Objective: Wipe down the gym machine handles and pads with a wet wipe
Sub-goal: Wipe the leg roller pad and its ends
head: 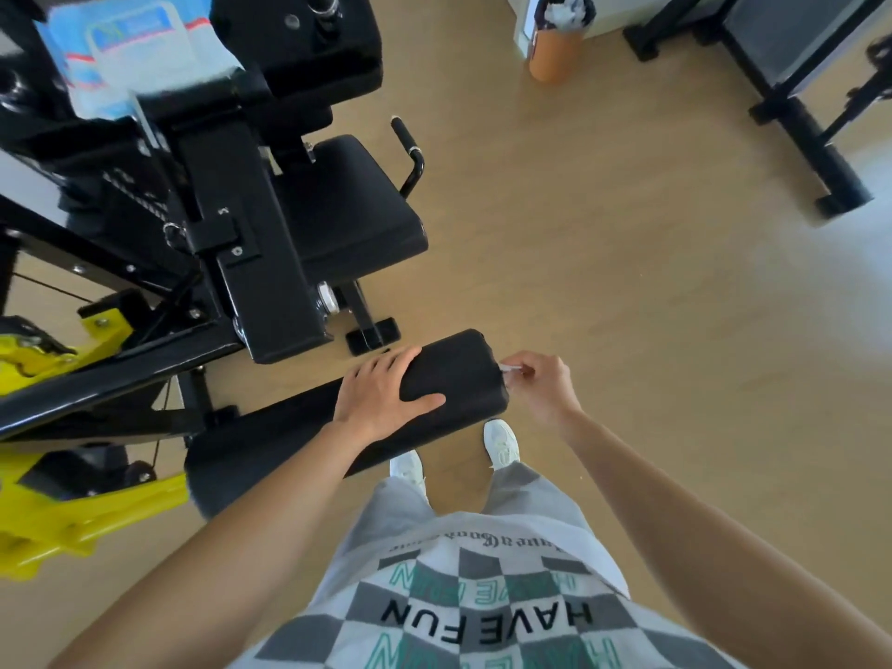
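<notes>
A blue-and-white soft pack of wet wipes [140, 50] lies on top of the black gym machine frame [270, 263]; I cannot see inside it. My left hand [386, 393] rests flat, fingers spread, on the black padded roller [458, 369]. My right hand [543, 386] has its grip pinched closed on a small white wet wipe [510, 370] at the roller's end.

I wear a tee [487, 634] checkered in grey and white, HAVE FUN printed on it in black and again in teal outline, a line of gothic script near its hem; light grey trousers [536, 494]; white trainers [502, 439]
</notes>
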{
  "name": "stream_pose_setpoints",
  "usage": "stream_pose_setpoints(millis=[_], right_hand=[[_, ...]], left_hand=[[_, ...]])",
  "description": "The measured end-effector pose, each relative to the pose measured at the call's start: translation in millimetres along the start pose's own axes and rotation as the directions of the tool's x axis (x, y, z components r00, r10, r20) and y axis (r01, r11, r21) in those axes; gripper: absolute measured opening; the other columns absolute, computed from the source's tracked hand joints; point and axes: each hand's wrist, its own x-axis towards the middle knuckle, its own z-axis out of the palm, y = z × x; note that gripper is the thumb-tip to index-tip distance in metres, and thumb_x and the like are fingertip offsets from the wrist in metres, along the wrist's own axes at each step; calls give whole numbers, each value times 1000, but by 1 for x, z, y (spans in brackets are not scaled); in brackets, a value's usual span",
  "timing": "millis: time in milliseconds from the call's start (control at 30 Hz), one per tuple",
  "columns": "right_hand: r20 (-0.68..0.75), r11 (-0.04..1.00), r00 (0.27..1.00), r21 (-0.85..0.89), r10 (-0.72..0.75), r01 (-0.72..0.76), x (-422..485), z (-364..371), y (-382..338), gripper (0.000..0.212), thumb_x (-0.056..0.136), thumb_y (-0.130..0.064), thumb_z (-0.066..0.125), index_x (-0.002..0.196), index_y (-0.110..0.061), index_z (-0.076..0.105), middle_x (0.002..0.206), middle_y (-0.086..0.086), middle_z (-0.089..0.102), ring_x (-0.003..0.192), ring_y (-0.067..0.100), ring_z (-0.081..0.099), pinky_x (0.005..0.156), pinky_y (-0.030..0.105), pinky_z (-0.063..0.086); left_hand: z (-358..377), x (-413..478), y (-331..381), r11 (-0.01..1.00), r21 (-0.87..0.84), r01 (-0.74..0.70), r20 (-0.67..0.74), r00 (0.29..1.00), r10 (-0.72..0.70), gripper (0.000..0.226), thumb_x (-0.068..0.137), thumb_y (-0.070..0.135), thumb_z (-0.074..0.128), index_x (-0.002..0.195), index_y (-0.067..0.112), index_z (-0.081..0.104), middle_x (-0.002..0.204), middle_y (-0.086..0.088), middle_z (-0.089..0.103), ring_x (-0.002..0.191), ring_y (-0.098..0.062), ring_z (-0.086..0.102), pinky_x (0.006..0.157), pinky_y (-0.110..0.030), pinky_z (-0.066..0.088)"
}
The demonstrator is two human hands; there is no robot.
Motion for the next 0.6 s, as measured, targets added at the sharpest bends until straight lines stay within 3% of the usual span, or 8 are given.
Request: stream_pose_setpoints(millis=[167, 300, 400, 500, 600], right_hand=[[173, 997, 983, -31, -60, 67, -2, -20, 22, 20, 92, -4, 64, 98, -15, 79, 88, -5, 75, 83, 7, 67, 70, 10, 45], [119, 999, 992, 24, -38, 35, 24, -33, 17, 26, 89, -5, 63, 104, -21, 77, 91, -6, 72, 83, 9, 65, 70, 13, 47], [89, 997, 995, 68, -43, 37, 49, -34, 5, 28, 91, -6, 63, 111, -23, 74, 93, -6, 68, 83, 17, 69, 79, 27, 55], [131, 991, 984, 77, -119, 109, 65, -27, -6, 23, 92, -10, 65, 110, -23, 74, 93, -7, 69, 85, 20, 70, 84, 31, 56], [214, 979, 956, 68, -202, 191, 66, -20, -12, 20, 93, -11, 65, 107, -19, 77, 92, -8, 73, 85, 10, 68, 84, 22, 52]], left_hand=[[-4, -4, 8, 998, -31, 63, 12, 998, -63, 88, 86, 87, 36, 158, 37, 25, 165, 7, 32, 146, -22, 39, 119, -45, 33], [7, -22, 32, 987, 13, 160, -191, 969, -155, 73, 94, 70, 46, 156, 31, 39, 162, 4, 37, 143, -23, 40, 117, -44, 33], [23, -38, 61, 971, -58, 233, -306, 921, -240, 59, 98, 53, 56, 150, 29, 47, 156, 2, 45, 142, -22, 41, 116, -44, 35], [39, -47, 90, 962, -58, 268, -337, 901, -272, 59, 94, 49, 62, 149, 31, 48, 157, -1, 45, 145, -26, 39, 114, -47, 37], [52, -48, 111, 951, -62, 304, -312, 899, -308, 70, 91, 50, 66, 154, 30, 42, 163, -6, 37, 152, -33, 30, 122, -53, 29]])
